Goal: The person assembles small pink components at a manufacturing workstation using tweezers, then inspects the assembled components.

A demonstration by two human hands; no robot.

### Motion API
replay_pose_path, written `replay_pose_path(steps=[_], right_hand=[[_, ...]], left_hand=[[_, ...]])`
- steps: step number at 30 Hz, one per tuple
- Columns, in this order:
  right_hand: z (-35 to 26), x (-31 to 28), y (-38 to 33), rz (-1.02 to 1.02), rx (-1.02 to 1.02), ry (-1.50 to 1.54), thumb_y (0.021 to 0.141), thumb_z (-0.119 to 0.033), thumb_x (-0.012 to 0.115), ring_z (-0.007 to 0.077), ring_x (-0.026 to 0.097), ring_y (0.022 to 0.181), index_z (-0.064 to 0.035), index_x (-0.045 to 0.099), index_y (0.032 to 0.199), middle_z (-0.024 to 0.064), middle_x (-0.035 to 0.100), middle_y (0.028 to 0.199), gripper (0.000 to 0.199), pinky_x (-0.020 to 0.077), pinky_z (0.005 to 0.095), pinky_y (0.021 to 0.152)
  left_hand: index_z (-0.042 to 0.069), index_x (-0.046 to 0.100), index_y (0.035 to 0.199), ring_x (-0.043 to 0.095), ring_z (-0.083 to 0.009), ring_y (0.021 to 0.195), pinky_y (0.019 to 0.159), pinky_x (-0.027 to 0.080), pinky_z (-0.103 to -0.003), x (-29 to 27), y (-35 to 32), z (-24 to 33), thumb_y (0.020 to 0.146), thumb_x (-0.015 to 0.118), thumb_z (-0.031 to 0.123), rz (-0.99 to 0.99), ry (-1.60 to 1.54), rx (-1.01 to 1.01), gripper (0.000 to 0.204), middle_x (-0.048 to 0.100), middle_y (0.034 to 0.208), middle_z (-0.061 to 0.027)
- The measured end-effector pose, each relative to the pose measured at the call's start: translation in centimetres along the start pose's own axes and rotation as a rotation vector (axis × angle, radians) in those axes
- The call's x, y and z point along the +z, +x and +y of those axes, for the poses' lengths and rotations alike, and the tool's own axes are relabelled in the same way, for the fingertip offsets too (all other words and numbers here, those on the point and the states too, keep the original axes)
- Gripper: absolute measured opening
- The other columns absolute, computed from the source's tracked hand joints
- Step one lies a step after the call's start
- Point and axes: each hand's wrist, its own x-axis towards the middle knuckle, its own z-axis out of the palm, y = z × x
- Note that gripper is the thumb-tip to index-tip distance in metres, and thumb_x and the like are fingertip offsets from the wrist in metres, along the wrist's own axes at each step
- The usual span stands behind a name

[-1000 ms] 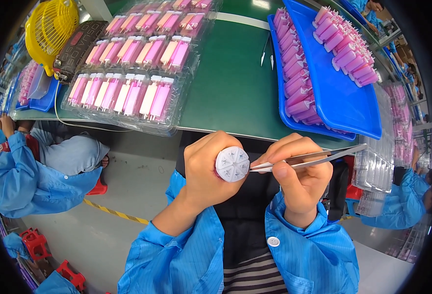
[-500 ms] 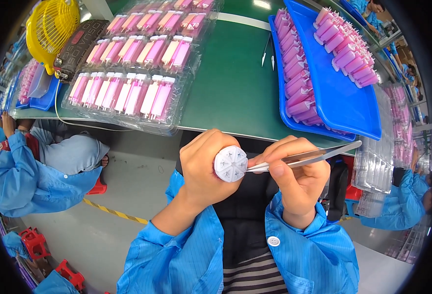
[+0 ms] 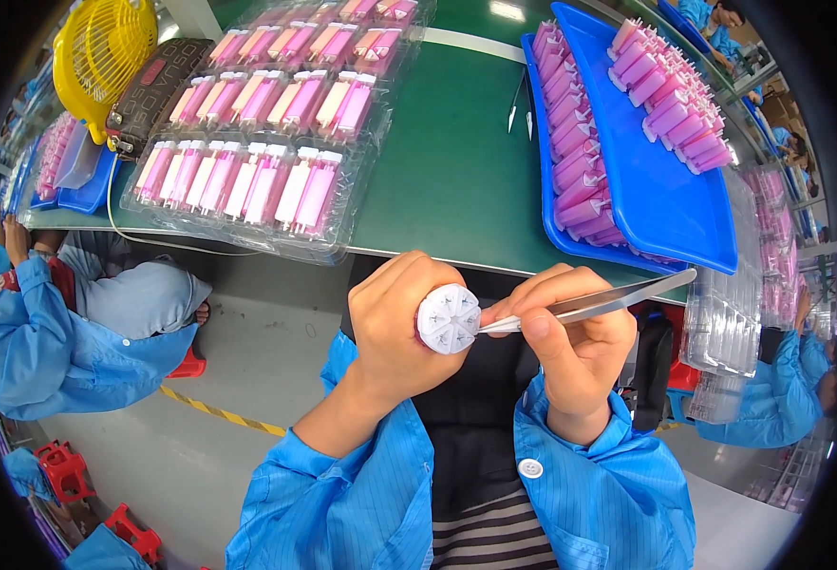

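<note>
Tweezers (image 3: 627, 298) angled in now, pale tips at roughly 4 o'clock on the rim of a white round disc (image 3: 450, 318). Touching or just beside it? Too fine to call. Disc face up, split into wedges like a little pie, small dark marks in each. Wrapped right round below it, the left hand (image 3: 392, 318), fingers curled snugly, whatever sits under the disc hidden in the fist. Over to the right hand (image 3: 586, 353): fingers narrow, tweezers pinched between thumb and fingertips, back end pointing out toward 2 o'clock.

And the change over the last second? Tiny! Tweezers' back end swung slightly inward, tips seemingly drawn closer together, disc barely shifted in the fist. Meaning, on a fair reading, fine adjustment at the same patch of rim, no move away to another piece (steady stuff, this).

Further out, on the green bench (image 3: 456, 142): at 11 o'clock a clear tray (image 3: 328, 249) with rows of pink and cream pieces (image 3: 316, 198); at 12, a thin pointed tool (image 3: 512, 114) lying loose; at 1 o'clock a blue tray (image 3: 670, 209), tilted over another, bearing a cluster of pink pieces (image 3: 670, 116).
</note>
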Motion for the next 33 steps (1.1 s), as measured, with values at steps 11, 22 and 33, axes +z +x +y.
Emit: replay_pose_path(steps=[11,22,33], right_hand=[[0.3,0.1,-0.2,0.016,0.007,-0.039,0.092,-0.005,0.061,0.0248,0.070,0.078,0.0054,0.059,0.091,0.0179,0.065,0.083,0.011,0.0573,0.0321,0.070],[0.5,0.6,-0.1,0.065,-0.042,-0.126,0.079,0.003,0.073,0.0199,0.066,0.070,0.0030,0.067,0.086,0.0140,0.069,0.080,0.009,0.0502,0.0263,0.061],[2.1,1.7,-1.1,0.122,-0.115,0.121,0.092,-0.010,0.063,0.0290,0.069,0.078,0.0055,0.059,0.091,0.0190,0.064,0.085,0.016,0.0593,0.0375,0.071]], left_hand=[[0.004,0.056,0.072,0.054,-0.0263,0.054,0.048,0.041,-0.034,0.1,0.1,-0.3,0.059,0.075,-0.001,0.022,0.091,0.106,0.024,0.053,0.064,-0.0079],[0.004,0.056,0.072,0.052,-0.0263,0.054,0.047,0.040,-0.034,0.3,0.1,-0.8,0.060,0.073,0.000,0.093,0.159,0.219,0.021,0.052,0.064,-0.0085],[0.003,0.058,0.077,0.058,-0.0252,0.058,0.051,0.045,-0.031,0.6,-0.1,-0.7,0.060,0.076,-0.002,0.250,0.168,0.227,0.025,0.058,0.067,-0.0081]])
